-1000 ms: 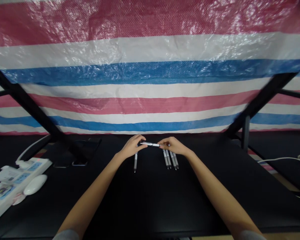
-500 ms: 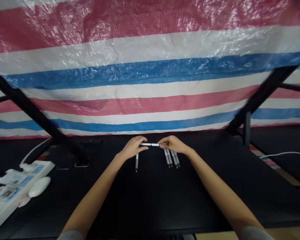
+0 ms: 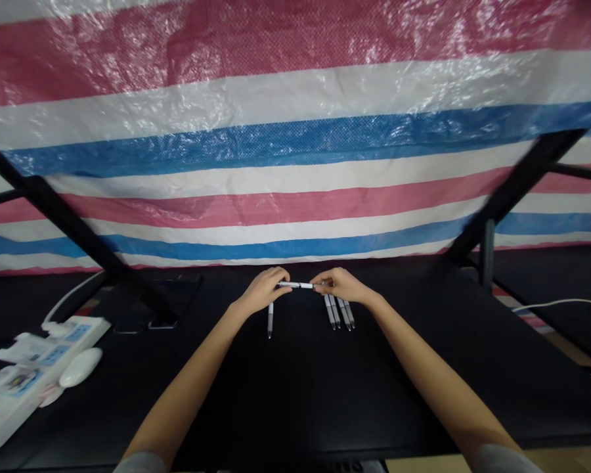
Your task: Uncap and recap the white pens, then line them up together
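Observation:
Both my hands hold one white pen point(image 3: 298, 285) level between them over the black table point(image 3: 295, 387). My left hand point(image 3: 263, 289) pinches its left end and my right hand point(image 3: 339, 285) pinches its right end. A single grey-and-white pen point(image 3: 270, 320) lies on the table just below my left hand, pointing toward me. Several similar pens point(image 3: 339, 312) lie side by side under my right hand, partly hidden by it.
A white power strip point(image 3: 24, 374) and a white mouse point(image 3: 80, 366) sit at the left edge. Dark phones point(image 3: 162, 302) lie behind them. Black metal braces point(image 3: 73, 230) cross a striped tarp point(image 3: 295, 131). White cables point(image 3: 556, 303) run at the right.
The hands and pen hold almost still; the camera view has shifted slightly, nothing was let go or picked up.

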Action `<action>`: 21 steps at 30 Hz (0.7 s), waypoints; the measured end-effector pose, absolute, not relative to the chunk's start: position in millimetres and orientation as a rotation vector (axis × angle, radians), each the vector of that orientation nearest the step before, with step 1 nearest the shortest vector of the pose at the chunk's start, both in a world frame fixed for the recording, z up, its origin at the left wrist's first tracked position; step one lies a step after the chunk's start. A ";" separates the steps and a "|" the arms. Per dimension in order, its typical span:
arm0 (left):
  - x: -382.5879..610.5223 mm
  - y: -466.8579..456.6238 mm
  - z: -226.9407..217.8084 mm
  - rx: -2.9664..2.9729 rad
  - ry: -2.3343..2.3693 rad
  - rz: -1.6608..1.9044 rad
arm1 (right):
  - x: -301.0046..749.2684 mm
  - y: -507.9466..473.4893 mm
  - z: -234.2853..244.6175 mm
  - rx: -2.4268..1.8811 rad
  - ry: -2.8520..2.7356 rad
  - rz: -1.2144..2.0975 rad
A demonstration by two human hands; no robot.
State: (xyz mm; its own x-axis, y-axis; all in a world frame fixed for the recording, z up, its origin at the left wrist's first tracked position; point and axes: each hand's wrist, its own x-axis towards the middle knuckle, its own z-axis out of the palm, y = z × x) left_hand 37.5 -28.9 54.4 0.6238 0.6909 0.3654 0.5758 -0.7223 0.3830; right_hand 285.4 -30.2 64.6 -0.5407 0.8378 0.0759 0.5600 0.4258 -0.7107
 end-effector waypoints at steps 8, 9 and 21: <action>38.0 -30.6 55.4 2.613 1.080 0.718 | 285.2 -30.2 63.1 -1.197 -2.270 0.909; 37.7 -30.8 55.2 2.610 1.080 0.717 | 285.3 -30.3 63.4 -1.193 -2.264 0.911; 39.3 -30.8 53.8 2.599 1.075 0.706 | 287.5 -28.5 62.7 -1.179 -2.248 0.921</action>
State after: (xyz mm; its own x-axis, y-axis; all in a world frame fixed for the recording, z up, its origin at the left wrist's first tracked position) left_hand 39.3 -30.8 53.8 0.6124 0.7129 0.3417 0.5965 -0.7003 0.3922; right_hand 287.5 -28.5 62.7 -0.5414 0.8377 0.0715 0.5466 0.4153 -0.7272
